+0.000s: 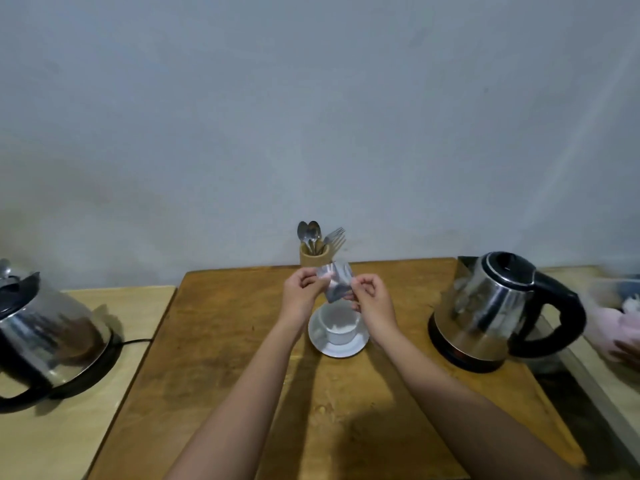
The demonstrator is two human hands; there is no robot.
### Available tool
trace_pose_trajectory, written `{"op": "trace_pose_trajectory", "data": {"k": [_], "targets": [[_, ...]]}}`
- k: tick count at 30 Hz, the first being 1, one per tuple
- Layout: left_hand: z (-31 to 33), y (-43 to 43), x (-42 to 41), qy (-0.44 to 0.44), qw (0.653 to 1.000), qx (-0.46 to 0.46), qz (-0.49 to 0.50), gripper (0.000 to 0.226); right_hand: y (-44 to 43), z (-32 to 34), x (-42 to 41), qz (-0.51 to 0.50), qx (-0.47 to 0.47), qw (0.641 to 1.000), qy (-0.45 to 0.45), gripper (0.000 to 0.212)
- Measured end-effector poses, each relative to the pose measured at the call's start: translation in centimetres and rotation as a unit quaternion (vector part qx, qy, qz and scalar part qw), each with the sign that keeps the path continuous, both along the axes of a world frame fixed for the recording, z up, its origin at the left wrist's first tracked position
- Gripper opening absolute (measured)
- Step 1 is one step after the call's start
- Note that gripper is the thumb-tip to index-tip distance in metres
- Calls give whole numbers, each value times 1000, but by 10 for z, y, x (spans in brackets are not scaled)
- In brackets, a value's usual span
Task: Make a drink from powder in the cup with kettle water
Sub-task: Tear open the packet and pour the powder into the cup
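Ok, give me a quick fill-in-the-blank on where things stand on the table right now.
1. Both hands, left hand and right hand, hold a silvery ____ above the cup.
2. The cup stands on a white ____.
3. The kettle on the brown table stands to the ____ of the cup.
4. The holder behind the cup contains spoons and ____.

Missing words: sachet; saucer; right; forks
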State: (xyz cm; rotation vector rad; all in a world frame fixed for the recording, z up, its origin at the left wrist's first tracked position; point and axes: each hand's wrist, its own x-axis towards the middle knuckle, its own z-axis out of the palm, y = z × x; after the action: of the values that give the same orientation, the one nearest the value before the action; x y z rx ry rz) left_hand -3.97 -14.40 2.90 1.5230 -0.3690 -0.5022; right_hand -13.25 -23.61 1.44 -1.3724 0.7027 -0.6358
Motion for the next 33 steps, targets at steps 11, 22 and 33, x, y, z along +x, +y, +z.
{"op": "trace_pose_trajectory", "data": {"k": [11,22,33], "targets": [[-18,-63,-2,-29,991,125,-41,26,-67,-22,-7,57,258,964,-16,7],[-22,-87,34,-238,887,326,-223,33,-98,-60,9,120,132,975,133,7],[-45,-84,52,-277,847,377,-252,16,-104,-61,35,207,-140,930,271,23]]}}
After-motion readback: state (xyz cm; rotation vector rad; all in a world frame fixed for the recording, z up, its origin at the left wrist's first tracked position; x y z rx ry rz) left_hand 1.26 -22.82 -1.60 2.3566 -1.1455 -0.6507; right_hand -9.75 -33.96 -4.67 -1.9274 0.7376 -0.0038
